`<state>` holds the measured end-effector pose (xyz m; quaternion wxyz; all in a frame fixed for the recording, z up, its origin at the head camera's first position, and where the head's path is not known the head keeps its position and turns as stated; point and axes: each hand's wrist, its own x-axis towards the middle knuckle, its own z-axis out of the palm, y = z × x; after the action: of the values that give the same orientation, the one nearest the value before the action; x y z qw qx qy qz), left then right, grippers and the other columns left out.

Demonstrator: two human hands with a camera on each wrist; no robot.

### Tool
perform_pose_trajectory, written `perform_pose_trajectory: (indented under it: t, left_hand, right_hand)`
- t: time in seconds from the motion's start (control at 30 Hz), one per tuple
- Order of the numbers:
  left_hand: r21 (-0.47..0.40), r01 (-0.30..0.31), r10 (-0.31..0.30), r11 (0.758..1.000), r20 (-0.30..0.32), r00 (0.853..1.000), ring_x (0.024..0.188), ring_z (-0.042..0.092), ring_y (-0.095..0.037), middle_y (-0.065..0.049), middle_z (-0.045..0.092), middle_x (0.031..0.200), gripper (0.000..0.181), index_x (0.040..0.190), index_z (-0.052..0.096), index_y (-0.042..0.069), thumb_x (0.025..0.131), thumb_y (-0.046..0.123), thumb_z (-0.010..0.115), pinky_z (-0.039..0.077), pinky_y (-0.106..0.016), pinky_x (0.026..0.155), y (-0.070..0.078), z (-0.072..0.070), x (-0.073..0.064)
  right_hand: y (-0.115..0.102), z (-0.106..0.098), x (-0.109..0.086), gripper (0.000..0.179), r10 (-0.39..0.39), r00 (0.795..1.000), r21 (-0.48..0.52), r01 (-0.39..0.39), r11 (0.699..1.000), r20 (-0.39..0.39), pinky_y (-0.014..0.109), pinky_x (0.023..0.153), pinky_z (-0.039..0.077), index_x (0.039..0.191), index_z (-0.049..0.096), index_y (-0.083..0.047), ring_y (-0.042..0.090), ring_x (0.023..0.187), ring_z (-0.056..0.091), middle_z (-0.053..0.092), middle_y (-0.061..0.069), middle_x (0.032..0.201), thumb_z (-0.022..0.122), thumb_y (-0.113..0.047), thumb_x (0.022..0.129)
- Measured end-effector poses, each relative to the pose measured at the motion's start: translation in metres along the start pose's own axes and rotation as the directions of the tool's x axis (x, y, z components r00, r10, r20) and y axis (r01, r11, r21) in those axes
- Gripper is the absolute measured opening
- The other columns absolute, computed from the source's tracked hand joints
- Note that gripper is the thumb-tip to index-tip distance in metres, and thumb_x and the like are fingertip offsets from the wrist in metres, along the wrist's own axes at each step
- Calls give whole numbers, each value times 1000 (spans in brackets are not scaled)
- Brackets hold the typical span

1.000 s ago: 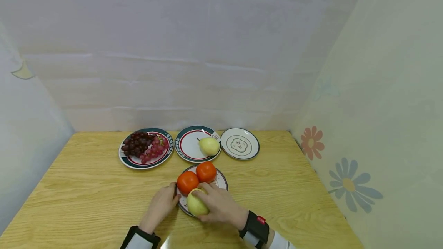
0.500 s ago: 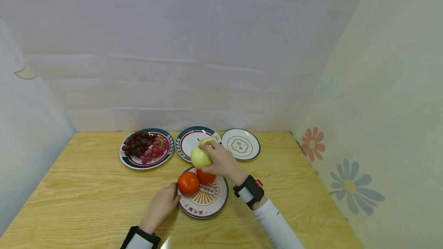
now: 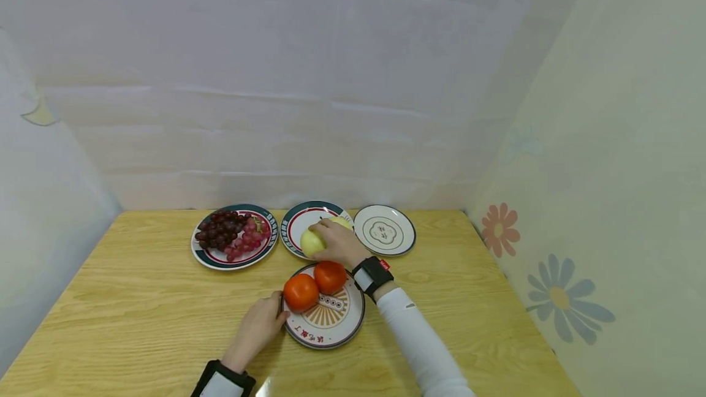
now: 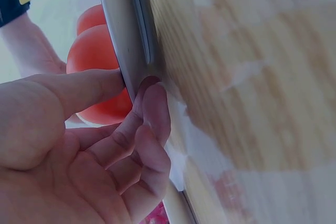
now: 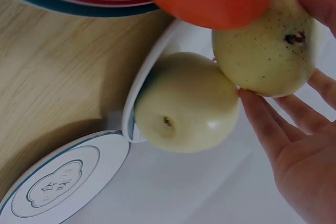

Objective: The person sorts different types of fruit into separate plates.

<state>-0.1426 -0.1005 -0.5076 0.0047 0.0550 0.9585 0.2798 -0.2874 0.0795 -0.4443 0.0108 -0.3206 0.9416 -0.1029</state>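
Observation:
My right hand point(image 3: 340, 245) holds a pale yellow pear point(image 5: 262, 51) by its sides, over the front part of the middle green-rimmed plate point(image 3: 298, 217). Beside it a second pear point(image 5: 186, 108) lies on that plate, partly hidden by the hand in the head view. Two red tomatoes point(image 3: 300, 293) sit on the left and back of the nearer patterned plate point(image 3: 336, 337). My left hand point(image 3: 261, 325) pinches this plate's left rim. In the left wrist view its thumb lies against the upper side and curled fingers point(image 4: 156, 111) reach under the edge.
At the back left, another green-rimmed plate point(image 3: 201, 259) bears dark and red grapes point(image 3: 223, 230). A small white plate point(image 3: 405, 225) with a printed mark stands at the back right. White cloth walls point(image 3: 276, 78) enclose the wooden table point(image 3: 138, 305) behind and at both sides.
My right hand has lifted the pear off the nearer plate and carried it over the tomatoes to the middle back plate. The left hand has stayed at the near plate's rim.

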Motion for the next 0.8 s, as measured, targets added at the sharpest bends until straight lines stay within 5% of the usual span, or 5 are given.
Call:
perform_pose_trajectory:
  t: [0.5, 0.8]
  left_hand:
    - [7, 3, -3, 1000, 8, 1000, 72, 65, -27, -18, 67, 84, 34, 107, 58, -8, 82, 13, 70, 49, -40, 59, -1, 1, 2]
    - [-11, 10, -10, 1000, 33, 999, 71, 64, -24, -16, 66, 83, 33, 106, 58, -7, 82, 14, 70, 48, -39, 59, 0, 0, 2]
  right_hand:
    - [11, 16, 12, 62, -11, 1000, -52, 12, 999, 19, 36, 100, 46, 136, 47, -16, 24, 120, 52, 50, 6, 136, 72, -34, 82]
    - [11, -2, -15, 55, -60, 998, -39, 60, 997, -7, 40, 101, 46, 135, 49, -14, 28, 126, 47, 47, 10, 140, 65, -38, 88]
